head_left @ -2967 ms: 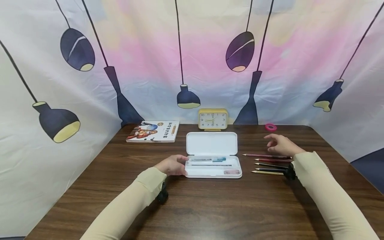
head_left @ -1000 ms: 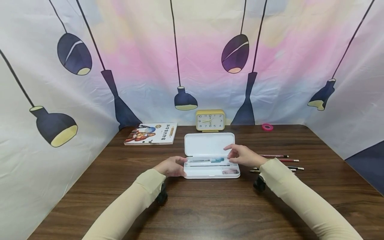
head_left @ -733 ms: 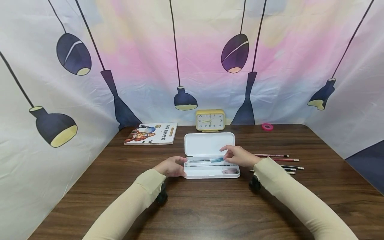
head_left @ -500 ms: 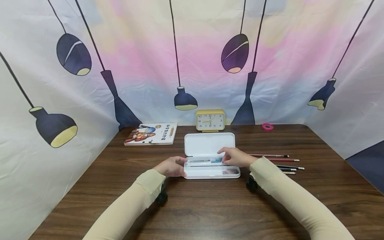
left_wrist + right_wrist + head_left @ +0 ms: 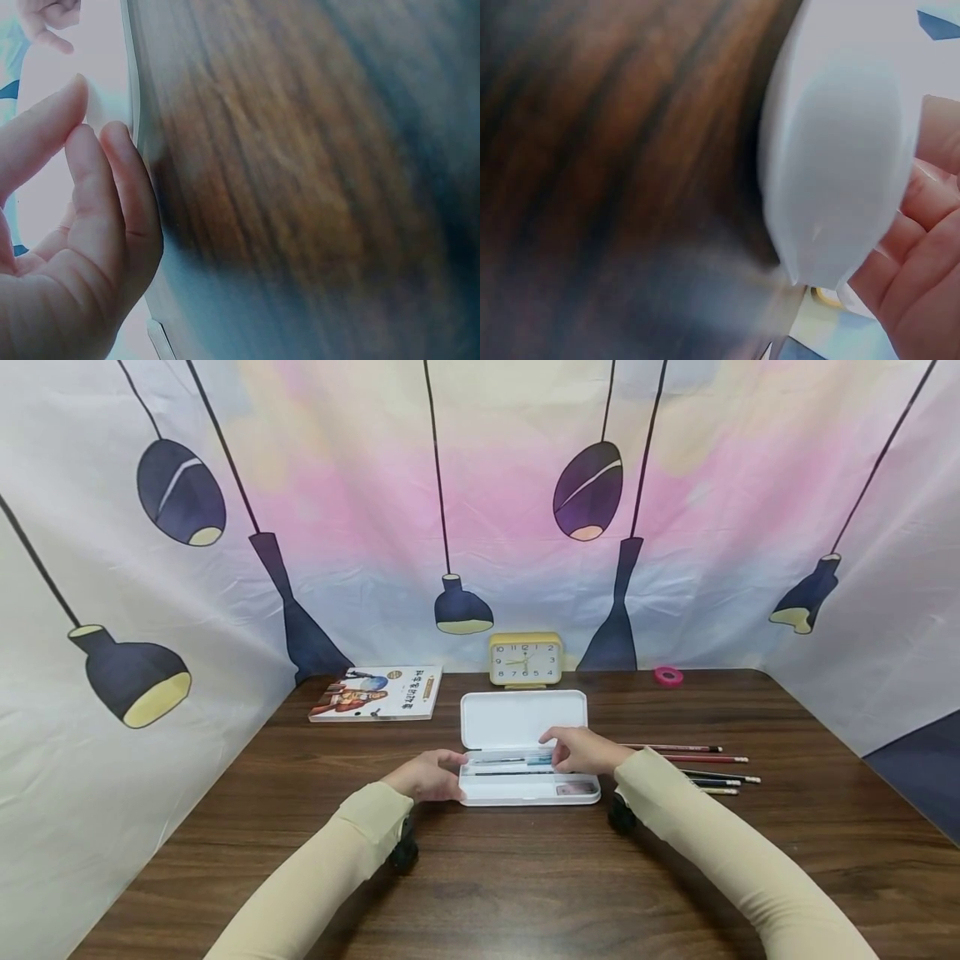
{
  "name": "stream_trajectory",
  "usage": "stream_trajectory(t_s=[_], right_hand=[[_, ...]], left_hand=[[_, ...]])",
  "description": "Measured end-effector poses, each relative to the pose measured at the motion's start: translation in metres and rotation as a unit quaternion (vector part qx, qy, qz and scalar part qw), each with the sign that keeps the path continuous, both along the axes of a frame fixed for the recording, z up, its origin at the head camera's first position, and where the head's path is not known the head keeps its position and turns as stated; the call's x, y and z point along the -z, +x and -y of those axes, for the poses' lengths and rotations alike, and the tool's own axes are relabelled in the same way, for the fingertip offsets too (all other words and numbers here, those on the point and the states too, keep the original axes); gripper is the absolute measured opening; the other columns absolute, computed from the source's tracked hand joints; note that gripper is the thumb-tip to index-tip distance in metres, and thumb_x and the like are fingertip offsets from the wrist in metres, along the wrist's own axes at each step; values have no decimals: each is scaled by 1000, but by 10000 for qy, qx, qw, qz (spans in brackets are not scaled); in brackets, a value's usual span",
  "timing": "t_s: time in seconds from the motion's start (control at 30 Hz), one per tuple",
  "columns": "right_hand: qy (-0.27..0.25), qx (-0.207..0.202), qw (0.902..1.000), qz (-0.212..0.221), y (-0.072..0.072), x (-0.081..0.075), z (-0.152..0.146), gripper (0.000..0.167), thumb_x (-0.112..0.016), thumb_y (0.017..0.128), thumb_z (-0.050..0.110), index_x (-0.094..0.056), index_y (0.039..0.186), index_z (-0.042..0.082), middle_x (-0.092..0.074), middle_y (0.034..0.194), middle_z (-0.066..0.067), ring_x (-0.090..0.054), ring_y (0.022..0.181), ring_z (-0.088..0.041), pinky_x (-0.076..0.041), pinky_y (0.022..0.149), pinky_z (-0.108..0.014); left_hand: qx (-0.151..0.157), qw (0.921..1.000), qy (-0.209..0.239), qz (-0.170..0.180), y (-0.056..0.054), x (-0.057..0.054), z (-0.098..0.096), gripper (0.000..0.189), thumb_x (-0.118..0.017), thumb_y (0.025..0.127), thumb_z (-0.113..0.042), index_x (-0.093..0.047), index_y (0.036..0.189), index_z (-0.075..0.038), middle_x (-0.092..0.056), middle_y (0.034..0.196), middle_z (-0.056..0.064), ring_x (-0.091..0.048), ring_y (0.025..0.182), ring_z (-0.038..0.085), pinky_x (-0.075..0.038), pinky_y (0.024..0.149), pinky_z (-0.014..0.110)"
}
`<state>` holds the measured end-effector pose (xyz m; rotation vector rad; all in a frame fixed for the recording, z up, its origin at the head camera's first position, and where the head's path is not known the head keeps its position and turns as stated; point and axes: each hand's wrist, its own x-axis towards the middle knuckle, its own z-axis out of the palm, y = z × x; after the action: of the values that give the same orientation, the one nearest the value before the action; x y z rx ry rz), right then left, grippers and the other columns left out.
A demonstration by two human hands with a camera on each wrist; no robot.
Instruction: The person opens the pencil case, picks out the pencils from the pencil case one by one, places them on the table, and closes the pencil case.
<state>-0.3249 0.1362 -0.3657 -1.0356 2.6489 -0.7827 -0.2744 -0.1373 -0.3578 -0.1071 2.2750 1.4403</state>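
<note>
A white pencil case [image 5: 525, 791] lies opened on the table, its lid [image 5: 523, 720] tipped back. My left hand [image 5: 426, 775] grips the left end of the case; in the left wrist view its fingertips lie right at the case's edge. My right hand [image 5: 588, 751] reaches over the right half, thumb and fingertips down at the blue end of a clear pen [image 5: 501, 762]. I cannot tell if they pinch it. In the right wrist view the case wall partly hides these fingers. An eraser [image 5: 575, 789] sits in the front right compartment.
Right of the case lie several pencils [image 5: 712, 759], partly behind the right sleeve [image 5: 660, 785]. A yellow clock [image 5: 525, 660] stands behind the case. A book [image 5: 377, 693] lies back left, and a pink tape roll [image 5: 668, 676] back right. A printed cloth hangs behind the table.
From above the pencils, my right hand has moved left to the case, then slid a little further left to the pen's blue end. The left hand has stayed at the case's left end.
</note>
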Motion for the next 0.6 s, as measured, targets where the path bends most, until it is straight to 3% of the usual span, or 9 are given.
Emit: stream_trajectory(t_s=[0.2,0.6], right_hand=[[162,87,9997,-136,4,-3,6,42,-62,76,1,-48,115,2,-54,74,4,-50,68,-9,-43,66,-26],[481,471,9977,41,12,-8,8,44,-60,76,-3,-49,117,4,-56,78,-1,-51,71,-12,-44,66,-28]], left_hand=[[-1,10000,-19,-27,1,-1,0,56,-64,69,10,-47,121,-3,-47,104,14,-52,74,19,-46,64,28],[31,9999,106,-86,0,3,-1,59,-64,68,11,-45,122,-1,-49,105,14,-52,76,19,-46,67,29]])
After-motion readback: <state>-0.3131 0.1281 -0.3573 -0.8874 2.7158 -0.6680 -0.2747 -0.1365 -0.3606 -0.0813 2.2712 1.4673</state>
